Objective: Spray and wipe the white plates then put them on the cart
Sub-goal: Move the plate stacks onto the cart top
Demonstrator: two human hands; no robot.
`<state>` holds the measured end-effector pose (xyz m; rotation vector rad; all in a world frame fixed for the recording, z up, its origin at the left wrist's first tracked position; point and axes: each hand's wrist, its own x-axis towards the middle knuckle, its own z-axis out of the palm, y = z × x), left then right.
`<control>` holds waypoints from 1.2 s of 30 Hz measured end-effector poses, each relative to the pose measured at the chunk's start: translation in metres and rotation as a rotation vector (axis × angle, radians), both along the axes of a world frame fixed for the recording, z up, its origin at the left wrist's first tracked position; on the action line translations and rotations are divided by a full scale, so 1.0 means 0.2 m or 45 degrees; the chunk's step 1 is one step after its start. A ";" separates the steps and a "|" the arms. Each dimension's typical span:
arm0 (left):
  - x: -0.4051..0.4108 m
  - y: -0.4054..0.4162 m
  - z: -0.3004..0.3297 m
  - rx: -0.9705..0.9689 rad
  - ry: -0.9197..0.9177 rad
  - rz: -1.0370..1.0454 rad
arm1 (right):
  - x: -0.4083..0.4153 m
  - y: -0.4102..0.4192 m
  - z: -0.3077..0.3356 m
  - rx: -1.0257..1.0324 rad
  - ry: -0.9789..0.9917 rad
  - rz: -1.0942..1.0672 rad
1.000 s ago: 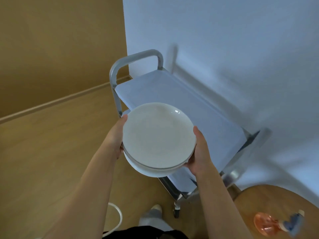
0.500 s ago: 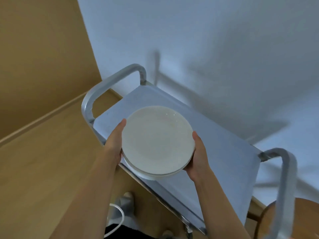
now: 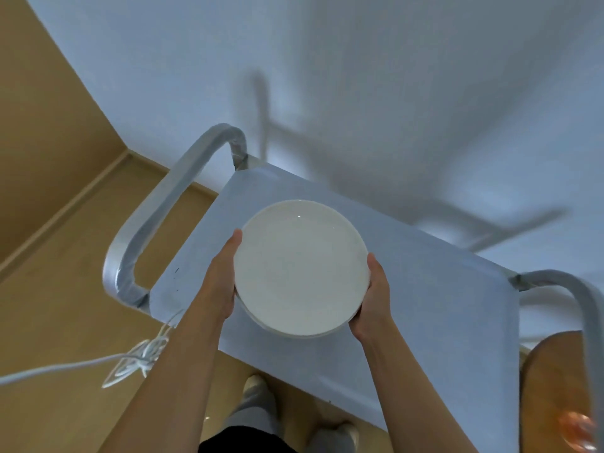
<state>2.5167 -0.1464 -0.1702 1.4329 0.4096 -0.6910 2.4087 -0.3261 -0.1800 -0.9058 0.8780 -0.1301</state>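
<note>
Left hand (image 3: 218, 286): grips the left edge of the stack of white plates (image 3: 300, 268), thumb along the rim, the other fingers hidden beneath.
Right hand (image 3: 372, 299): grips the right edge of the same stack, thumb up against the rim, the other fingers curled out of sight under it.
Stack of white plates: at least two plates nested one in the other, facing up and roughly level, over the left half of the cart's top shelf; whether the bottom plate touches the shelf cannot be told.
Cart (image 3: 441, 322): pale flat top shelf directly under the plates, standing against the white wall (image 3: 392, 93).
Cart handles: one curved metal handle (image 3: 163, 220) at the cart's left end, another (image 3: 585, 308) at its right end.
White cable (image 3: 140, 358): a loose tangle on the wooden floor (image 3: 55, 322), left of the cart's near corner.
Round wooden table (image 3: 552, 387): beside the cart's right end, with a blurred orange object (image 3: 578, 431) on it.
Feet: in light socks (image 3: 253, 385) on the floor, at the cart's near edge.
</note>
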 end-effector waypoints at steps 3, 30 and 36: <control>0.06 -0.01 -0.05 0.004 0.021 -0.028 | 0.05 0.00 -0.05 0.006 0.030 -0.040; 0.04 -0.16 0.13 0.556 -0.712 -0.414 | 0.02 -0.06 0.01 -0.345 0.464 -0.056; -0.30 -0.37 0.23 0.494 -0.893 -0.650 | -0.39 -0.13 0.14 -0.654 0.444 -0.029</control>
